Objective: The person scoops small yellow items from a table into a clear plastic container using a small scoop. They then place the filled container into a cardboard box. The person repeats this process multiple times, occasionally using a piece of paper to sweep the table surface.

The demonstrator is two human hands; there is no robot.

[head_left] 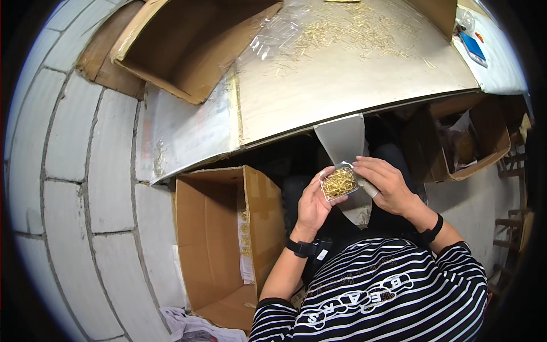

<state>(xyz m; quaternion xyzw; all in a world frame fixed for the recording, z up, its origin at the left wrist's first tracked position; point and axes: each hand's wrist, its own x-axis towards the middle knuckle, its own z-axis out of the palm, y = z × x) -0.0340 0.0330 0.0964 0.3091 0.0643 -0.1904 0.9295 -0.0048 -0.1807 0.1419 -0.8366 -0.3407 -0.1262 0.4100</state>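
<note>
A small clear plastic box (326, 190) packed with thin gold-coloured metal pins (339, 183) is held above my lap, just off the table's near edge. My left hand (315, 206) is closed around its left and lower sides. At its right edge is my right hand (387, 183), fingers stretched along the rim and thumb side against the box. Something pale wraps or covers one digit of that hand. The exact kind of pin is too small to make out.
Loose gold pins (364, 28) and clear plastic pieces (273, 37) lie on the table (342, 85). Cardboard boxes stand at upper left (199, 85), beside my left arm (211, 228) and under the table at right (433, 148). A blue device (473, 49) lies at far right.
</note>
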